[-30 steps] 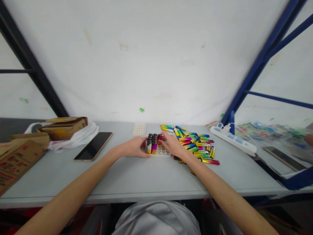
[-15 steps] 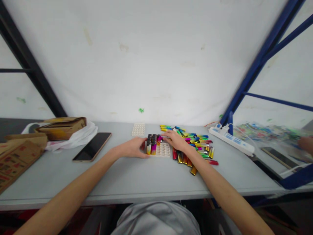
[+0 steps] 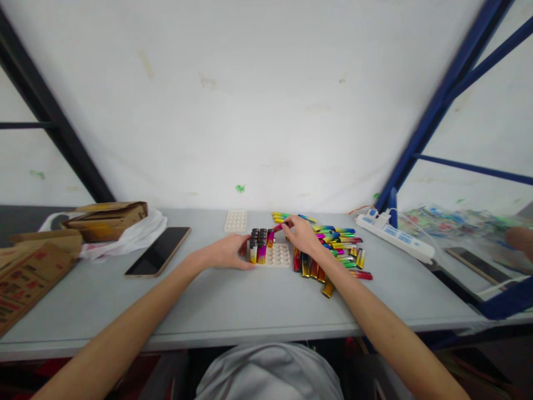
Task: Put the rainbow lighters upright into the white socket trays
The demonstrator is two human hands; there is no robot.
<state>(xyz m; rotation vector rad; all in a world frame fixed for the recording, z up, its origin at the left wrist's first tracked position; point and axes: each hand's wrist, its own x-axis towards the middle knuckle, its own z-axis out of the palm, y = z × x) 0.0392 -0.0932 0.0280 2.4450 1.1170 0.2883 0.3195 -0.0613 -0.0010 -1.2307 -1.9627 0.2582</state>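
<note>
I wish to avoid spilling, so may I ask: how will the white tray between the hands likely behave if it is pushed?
The tray would probably slide flat, since it looks thin and low on the table. The lighters in it might tip, as they stand upright and tall. Its left side is likely heavier, because they crowd there.

A white tray (image 3: 278,256) of round cups lies flat on the counter (image 3: 233,305), its near right cups bare. Black-topped lighters (image 3: 259,240) with shiny magenta and yellow bodies stand upright, close together, at its left. A magenta lighter (image 3: 277,227) is held slantwise at its far side. Rightward, metallic multicoloured lighters lie in a loose pile (image 3: 343,245).
</note>
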